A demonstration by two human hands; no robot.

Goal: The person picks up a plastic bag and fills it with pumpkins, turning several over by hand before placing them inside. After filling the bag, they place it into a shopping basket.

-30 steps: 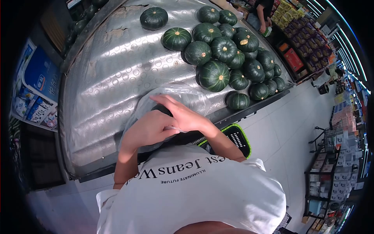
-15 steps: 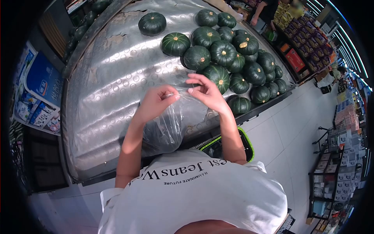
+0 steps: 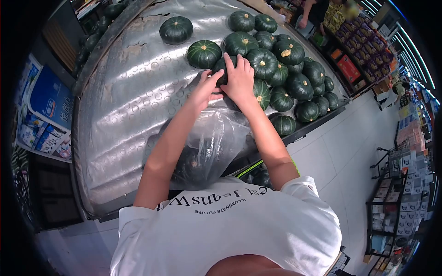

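Note:
My right hand [image 3: 238, 79] lies over the top and right side of a dark green pumpkin [image 3: 221, 74], fingers curved round it. My left hand [image 3: 206, 89] grips the same pumpkin from its near left side, and both hands hide most of it. Below my forearms a clear plastic bag [image 3: 216, 138] rests at the near edge of the metal display, with a dark round pumpkin [image 3: 191, 161] inside. To the upper left of my hands sits a striped green pumpkin [image 3: 204, 54], and a larger pumpkin [image 3: 240, 43] lies just beyond my right fingertips.
Several more pumpkins [image 3: 299, 86] are piled on the right of the dimpled metal display [image 3: 124, 106]. A green-rimmed basket [image 3: 248, 169] stands below its front edge. Another person's hand [image 3: 302, 23] shows at the far side, and shelves line the right aisle.
Both hands have left the bag's opening and moved forward onto a pumpkin. The bag now lies loose, its top spread towards the display.

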